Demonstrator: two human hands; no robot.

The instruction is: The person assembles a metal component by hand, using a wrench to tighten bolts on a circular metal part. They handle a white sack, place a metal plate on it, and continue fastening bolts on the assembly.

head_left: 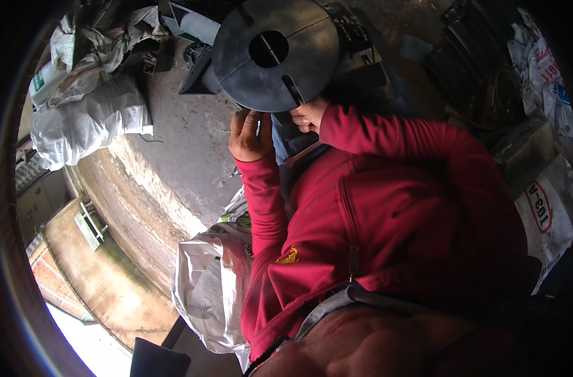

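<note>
A black round disc (311, 47) with a central hole and narrow slots lies in front of me, looking like a spool's flange. At its near edge, my left hand (252, 135) reaches up with bent fingers, and the tips are partly hidden by the rim. My right hand (309, 115) is curled closed against the same rim, just beside an open slot. Whatever either hand grips under the edge is hidden. Dark grey metal or plastic parts (201, 69) stand left of the disc, and a dark boxy part (368, 66) is at its right.
Crumpled white sacks (88, 116) lie at the far left, and a white plastic bag (208, 289) stands beside my left arm. Black curved parts (468, 47) are piled at the far right. Near them are a grey metal box (528, 147) and more printed sacks (547, 207).
</note>
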